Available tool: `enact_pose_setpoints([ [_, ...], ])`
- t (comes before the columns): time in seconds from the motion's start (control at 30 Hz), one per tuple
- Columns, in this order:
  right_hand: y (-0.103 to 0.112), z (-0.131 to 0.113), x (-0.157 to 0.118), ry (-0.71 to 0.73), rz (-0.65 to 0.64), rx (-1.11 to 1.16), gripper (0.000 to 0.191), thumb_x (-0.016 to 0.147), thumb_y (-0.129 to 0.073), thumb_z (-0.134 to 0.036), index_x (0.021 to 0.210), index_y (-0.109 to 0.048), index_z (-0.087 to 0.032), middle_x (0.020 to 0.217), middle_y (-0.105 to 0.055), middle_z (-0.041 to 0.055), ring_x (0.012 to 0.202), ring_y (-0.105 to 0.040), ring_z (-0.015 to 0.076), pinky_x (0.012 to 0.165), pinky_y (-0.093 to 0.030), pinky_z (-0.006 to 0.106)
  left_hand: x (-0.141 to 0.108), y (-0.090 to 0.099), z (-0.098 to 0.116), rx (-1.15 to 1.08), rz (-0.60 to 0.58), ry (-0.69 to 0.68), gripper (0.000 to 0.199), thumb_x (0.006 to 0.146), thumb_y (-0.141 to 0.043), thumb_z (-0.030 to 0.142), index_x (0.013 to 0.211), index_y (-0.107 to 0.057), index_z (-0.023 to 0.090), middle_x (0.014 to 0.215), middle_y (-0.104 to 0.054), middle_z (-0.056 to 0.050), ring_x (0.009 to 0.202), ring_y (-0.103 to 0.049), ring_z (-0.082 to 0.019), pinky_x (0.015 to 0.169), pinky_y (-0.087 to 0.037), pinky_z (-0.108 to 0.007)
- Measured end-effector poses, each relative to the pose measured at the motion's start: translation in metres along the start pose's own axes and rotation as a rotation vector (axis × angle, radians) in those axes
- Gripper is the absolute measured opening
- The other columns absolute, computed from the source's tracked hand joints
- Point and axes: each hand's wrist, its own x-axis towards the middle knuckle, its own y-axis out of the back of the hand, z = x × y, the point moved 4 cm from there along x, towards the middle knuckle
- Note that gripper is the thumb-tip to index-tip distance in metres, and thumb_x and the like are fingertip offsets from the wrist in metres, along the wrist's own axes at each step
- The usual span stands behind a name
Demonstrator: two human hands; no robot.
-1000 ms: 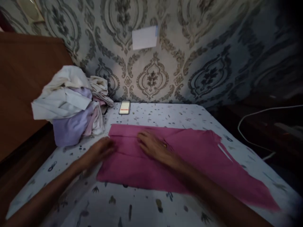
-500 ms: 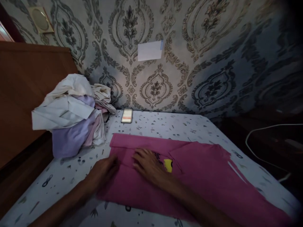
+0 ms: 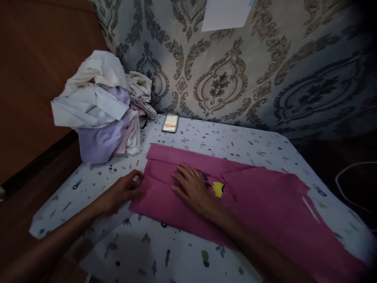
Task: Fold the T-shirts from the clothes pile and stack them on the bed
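Observation:
A pink T-shirt (image 3: 265, 204) lies spread across the patterned white sheet, its far side folded over in a long strip. Dark lettering and a yellow print (image 3: 218, 189) show on its front. Flat on the cloth, left of the lettering, rests my right hand (image 3: 193, 190), fingers stretched out. My left hand (image 3: 125, 190) is at the shirt's left edge, thumb and fingers curved apart with a gap between them. Its fingertips reach the edge of the cloth; no cloth is seen pinched in them.
A heap of white and lilac clothes (image 3: 100, 106) stands at the back left beside a brown wooden panel (image 3: 44, 78). Near the wall lies a small blurred rectangular object (image 3: 170, 123). A white cable (image 3: 347, 173) hangs at the right, beyond the sheet's edge (image 3: 306, 157).
The camera view has tilted down and turned. My left hand has drawn back left from over the shirt to its edge, its fingers parting. My right hand stays flat on the shirt.

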Motion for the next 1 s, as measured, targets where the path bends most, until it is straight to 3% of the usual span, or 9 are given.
enact_pose_setpoints([
  [0.3,0.017,0.011,0.012,-0.048,0.025,0.048,0.028,0.101,-0.042,-0.026,0.119,-0.063,-0.020,0.128,-0.061,0.0151,0.116,-0.057,0.0303,0.100,-0.048,0.050,-0.004,0.000,-0.002,0.056,-0.062,0.008,0.034,0.084,-0.058,0.039,0.112,-0.049,0.021,0.064,-0.053,0.007,0.058,-0.047,-0.014,0.057,-0.034,-0.026],
  [0.47,0.014,0.013,0.003,-0.057,0.018,0.063,0.032,0.101,-0.042,-0.028,0.124,-0.062,-0.020,0.134,-0.059,0.0154,0.122,-0.056,0.0315,0.104,-0.046,0.053,0.010,-0.004,0.011,-0.018,0.077,-0.055,0.042,0.088,-0.056,0.048,0.119,-0.047,0.021,0.079,-0.065,0.000,0.066,-0.057,-0.016,0.059,-0.040,-0.027],
  [0.6,0.035,0.018,-0.019,-0.105,0.023,0.058,0.035,0.101,-0.044,-0.032,0.129,-0.062,-0.020,0.143,-0.056,0.0153,0.131,-0.052,0.0305,0.109,-0.043,0.052,0.015,-0.014,0.019,0.234,0.229,-0.082,0.044,0.087,-0.055,0.048,0.122,-0.048,0.023,0.082,-0.069,-0.001,0.069,-0.060,-0.019,0.063,-0.043,-0.030],
  [0.7,0.072,0.048,-0.055,-0.288,0.128,0.028,0.038,0.101,-0.044,-0.037,0.129,-0.064,-0.021,0.141,-0.059,0.0136,0.132,-0.052,0.0294,0.111,-0.041,0.052,0.012,-0.018,0.018,0.304,0.318,-0.110,0.045,0.089,-0.050,0.053,0.123,-0.049,0.024,0.085,-0.070,-0.002,0.072,-0.063,-0.021,0.066,-0.046,-0.033],
  [0.83,0.124,0.107,-0.138,-0.672,0.388,-0.013,0.037,0.096,-0.046,-0.040,0.115,-0.068,-0.017,0.120,-0.068,0.0141,0.112,-0.064,0.0283,0.100,-0.050,0.049,0.006,-0.018,0.011,0.228,0.380,-0.097,0.051,0.087,-0.049,0.064,0.119,-0.052,0.025,0.091,-0.071,-0.005,0.077,-0.069,-0.024,0.062,-0.051,-0.032],
  [0.93,0.141,0.136,-0.203,-0.939,0.568,0.013,0.039,0.090,-0.049,-0.045,0.108,-0.068,-0.016,0.105,-0.070,0.0124,0.091,-0.067,0.0252,0.083,-0.055,0.043,0.007,-0.018,0.004,0.205,0.388,-0.078,0.057,0.080,-0.053,0.072,0.115,-0.054,0.027,0.091,-0.072,-0.005,0.079,-0.071,-0.027,0.063,-0.056,-0.035],
  [1.0,0.139,0.143,-0.232,-1.029,0.633,0.104,0.039,0.087,-0.049,-0.046,0.106,-0.067,-0.016,0.089,-0.070,0.0082,0.080,-0.066,0.0230,0.076,-0.055,0.039,0.010,-0.018,-0.002,0.208,0.393,-0.044,0.058,0.077,-0.053,0.076,0.114,-0.054,0.031,0.094,-0.074,-0.004,0.083,-0.072,-0.028,0.065,-0.059,-0.038],
])
